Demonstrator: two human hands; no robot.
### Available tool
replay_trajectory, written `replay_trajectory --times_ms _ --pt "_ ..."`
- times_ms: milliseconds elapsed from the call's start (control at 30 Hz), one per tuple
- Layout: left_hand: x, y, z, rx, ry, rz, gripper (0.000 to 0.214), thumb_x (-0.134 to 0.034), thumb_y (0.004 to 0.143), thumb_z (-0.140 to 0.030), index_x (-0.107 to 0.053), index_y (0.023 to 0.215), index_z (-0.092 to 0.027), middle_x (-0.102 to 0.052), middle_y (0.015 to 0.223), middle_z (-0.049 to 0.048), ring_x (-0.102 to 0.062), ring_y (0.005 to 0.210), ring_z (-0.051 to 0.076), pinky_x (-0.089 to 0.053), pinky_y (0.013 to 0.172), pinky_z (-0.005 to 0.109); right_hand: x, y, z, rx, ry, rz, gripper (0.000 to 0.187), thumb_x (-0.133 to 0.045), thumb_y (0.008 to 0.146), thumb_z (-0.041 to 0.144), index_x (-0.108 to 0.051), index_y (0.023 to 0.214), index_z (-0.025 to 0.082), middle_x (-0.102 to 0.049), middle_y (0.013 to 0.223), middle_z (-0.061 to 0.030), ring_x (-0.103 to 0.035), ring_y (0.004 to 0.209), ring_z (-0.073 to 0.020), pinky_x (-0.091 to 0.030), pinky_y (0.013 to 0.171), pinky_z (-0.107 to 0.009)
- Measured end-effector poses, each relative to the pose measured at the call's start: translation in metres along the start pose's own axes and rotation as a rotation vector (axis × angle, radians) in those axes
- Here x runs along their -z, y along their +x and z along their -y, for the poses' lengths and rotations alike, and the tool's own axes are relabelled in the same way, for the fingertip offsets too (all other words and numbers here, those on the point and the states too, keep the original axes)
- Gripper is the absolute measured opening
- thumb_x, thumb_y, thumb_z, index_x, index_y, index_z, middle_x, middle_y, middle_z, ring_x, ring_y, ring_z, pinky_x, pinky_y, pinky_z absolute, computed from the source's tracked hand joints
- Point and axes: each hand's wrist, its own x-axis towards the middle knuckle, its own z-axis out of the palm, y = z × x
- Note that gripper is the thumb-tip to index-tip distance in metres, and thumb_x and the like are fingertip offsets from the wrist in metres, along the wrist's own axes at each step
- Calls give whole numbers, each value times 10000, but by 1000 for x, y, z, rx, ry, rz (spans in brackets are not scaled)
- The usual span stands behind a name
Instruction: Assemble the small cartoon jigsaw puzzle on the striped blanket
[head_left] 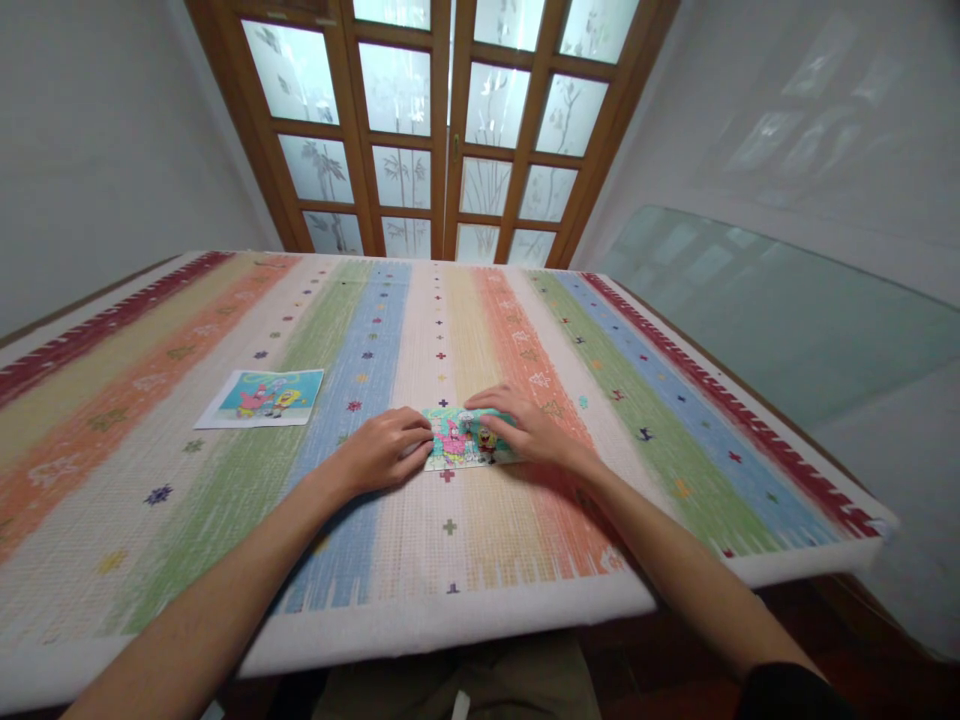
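Both hands (388,448), fingers (491,400) touching — cartoon picture (452,446)

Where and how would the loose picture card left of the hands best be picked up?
The picture card lies flat on the striped cloth, its right edge facing the left grip, so probably pinch that edge, coming from the right, after lifting it with a fingertip.

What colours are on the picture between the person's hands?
The picture shows pink and yellow figures on teal, best seen in the head view.
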Motion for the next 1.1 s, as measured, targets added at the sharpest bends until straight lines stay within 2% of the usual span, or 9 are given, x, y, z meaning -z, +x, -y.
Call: replay_trajectory --times_ms 100,200,333,467,567,700,900,1100 --pt "0 0 1 7 -1 -2 260 -529 1035 -314 -743 1003 -168 -728 997 111 -683 912 221 -574 832 376 32 -5 -23 -186 -44 -200 281 -485 948 227 -743 1058 215 -751 1119 -95 -648 1009 -235 -487 894 -399" --pt "-2 -2 2 10 -16 -7 263 -555 1033 -360 -737 1005 -173 -727 1003 112 -682 922 227 -575 831 384 66 -15 -45 -378 -141 -316 269 -500 870 218 -757 946 226 -766 1044 -77 -661 962 -239 -493 865 -377" --pt "-3 -2 3 16 -33 -22 252 -571 1024 -358 -739 1001 -172 -726 1010 114 -683 927 228 -574 830 384 102 -35 -65 -595 -231 -252 255 -513 832 245 -764 869 218 -774 933 -77 -678 878 -243 -500 852 -377" --pt "-3 -2 2 22 -35 -28 237 -586 1015 -349 -737 995 -168 -726 1004 112 -685 918 225 -575 826 383 122 -54 -77 -677 -322 -34 181 -613 803 305 -769 820 214 -760 855 -82 -659 779 -234 -498 749 -355" --pt "-2 -1 2 20 -37 -29 232 -589 1012 -347 -740 995 -172 -727 999 113 -685 914 226 -576 826 387 129 -62 -83 -706 -312 73 161 -701 767 358 -769 812 219 -749 821 -69 -649 736 -215 -491 695 -330" --pt "-1 -1 3 17 -42 -31 242 -590 1008 -359 -745 989 -175 -729 993 112 -685 908 221 -577 820 384 127 -67 -90 -739 -293 131 165 -761 705 359 -755 790 217 -722 733 -41 -631 663 -191 -477 633 -309" --pt "-1 -2 5 23 -53 -43 244 -600 1003 -368 -742 957 -175 -733 978 109 -685 897 217 -580 809 381 119 -63 -89 -742 -247 110 171 -773 694 345 -708 774 209 -705 703 -38 -618 648 -177 -463 607 -291" --pt "-1 -3 6 8 -32 -38 246 -596 1013 -367 -731 953 -170 -732 978 108 -689 902 218 -583 813 375 105 -47 -75 -621 -20 94 204 -719 762 401 -668 770 204 -734 764 -69 -624 671 -172 -485 640 -295"
